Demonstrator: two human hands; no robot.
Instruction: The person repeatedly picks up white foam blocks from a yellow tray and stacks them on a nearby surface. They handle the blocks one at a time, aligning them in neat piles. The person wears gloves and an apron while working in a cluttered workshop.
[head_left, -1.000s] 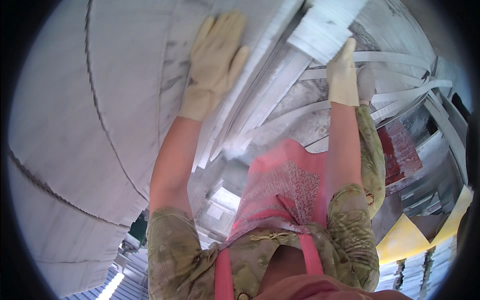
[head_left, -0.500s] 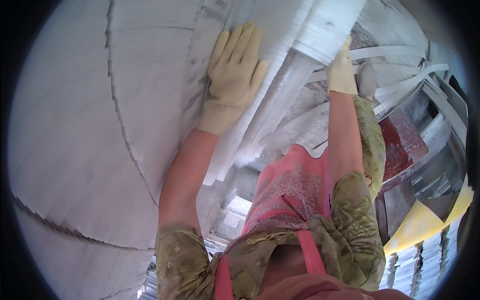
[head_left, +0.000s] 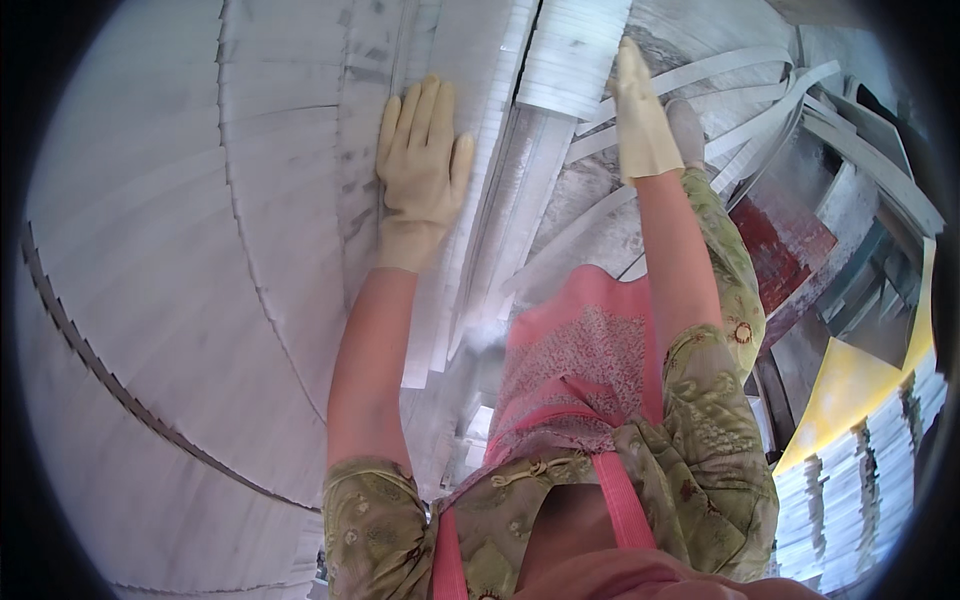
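My left hand [head_left: 418, 175], in a cream rubber glove, lies flat with its fingers stretched out on pale grey-white stacked strips [head_left: 465, 120]. Just right of it, beyond a dark gap, a shorter bundle of whitish strips [head_left: 575, 60] rests on longer ones. My right hand [head_left: 645, 120], gloved the same way, is held edge-on along that bundle's right side. Its straight fingers touch the bundle's edge near the tips, and the thumb is hidden.
Broad stacks of pale sheets [head_left: 150, 250] with jagged edges fill the left. Loose curved white strips [head_left: 730, 75] lie to the right, near a worn red panel [head_left: 775, 240] and a yellow sheet [head_left: 840, 400]. My pink apron [head_left: 570, 350] hangs close below the strips.
The whole view has shifted, so the stacks and both hands appear farther left. The right hand has slid slightly farther along the bundle's side. My left hand remains flat on the strips.
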